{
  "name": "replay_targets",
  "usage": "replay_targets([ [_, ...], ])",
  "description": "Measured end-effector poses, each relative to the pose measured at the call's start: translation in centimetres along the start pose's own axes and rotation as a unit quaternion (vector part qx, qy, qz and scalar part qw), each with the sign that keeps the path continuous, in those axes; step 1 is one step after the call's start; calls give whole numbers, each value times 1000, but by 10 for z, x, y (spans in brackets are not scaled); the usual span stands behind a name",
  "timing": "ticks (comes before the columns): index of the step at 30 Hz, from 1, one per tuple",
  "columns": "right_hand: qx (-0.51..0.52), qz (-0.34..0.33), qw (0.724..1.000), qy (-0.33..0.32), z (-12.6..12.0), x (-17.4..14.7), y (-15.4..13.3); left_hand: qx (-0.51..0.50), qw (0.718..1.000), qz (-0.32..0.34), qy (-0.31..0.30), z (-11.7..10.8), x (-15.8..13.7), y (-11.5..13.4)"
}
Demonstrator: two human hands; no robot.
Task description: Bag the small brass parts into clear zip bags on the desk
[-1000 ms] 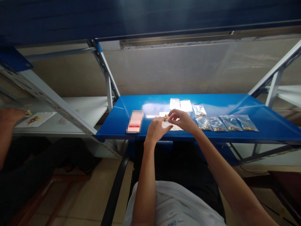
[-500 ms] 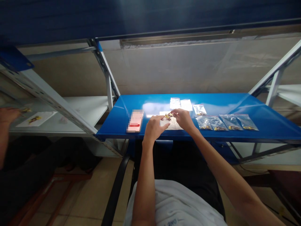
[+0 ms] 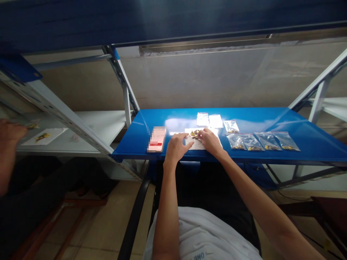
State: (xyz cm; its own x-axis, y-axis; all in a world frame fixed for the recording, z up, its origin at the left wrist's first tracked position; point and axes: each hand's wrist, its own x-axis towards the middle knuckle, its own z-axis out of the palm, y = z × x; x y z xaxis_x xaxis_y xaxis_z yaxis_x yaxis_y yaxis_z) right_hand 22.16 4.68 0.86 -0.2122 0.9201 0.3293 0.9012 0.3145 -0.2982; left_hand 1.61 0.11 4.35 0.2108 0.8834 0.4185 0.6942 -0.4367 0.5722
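A pile of small yellow-and-brown pieces [image 3: 194, 133] is lying on the far part of a white sheet [image 3: 197, 145], near the middle of a blue table [image 3: 317, 146]. The pieces are pointing in mixed directions; the right fingers are covering part of the pile, so its full long axis cannot be told. The right hand [image 3: 212, 142] is touching the pile's right side with curled fingers; whether it is pinching a piece cannot be told. The left hand [image 3: 176, 145] is resting just left, thumb and fingers parted. A phone [image 3: 157, 139] is lying farther left, its long axis running near to far. Four filled bags [image 3: 268, 141] are forming a row on the right.
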Motion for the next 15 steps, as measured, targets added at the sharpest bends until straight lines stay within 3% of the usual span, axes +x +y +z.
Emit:
replay_targets([
  [9, 2, 7, 1000, -9, -7, -4, -4, 5, 1000, 5, 0, 3, 0, -3],
  [15, 139, -33, 989, 27, -27, -8, -17, 3, 1000, 6, -18, 4, 2, 2],
])
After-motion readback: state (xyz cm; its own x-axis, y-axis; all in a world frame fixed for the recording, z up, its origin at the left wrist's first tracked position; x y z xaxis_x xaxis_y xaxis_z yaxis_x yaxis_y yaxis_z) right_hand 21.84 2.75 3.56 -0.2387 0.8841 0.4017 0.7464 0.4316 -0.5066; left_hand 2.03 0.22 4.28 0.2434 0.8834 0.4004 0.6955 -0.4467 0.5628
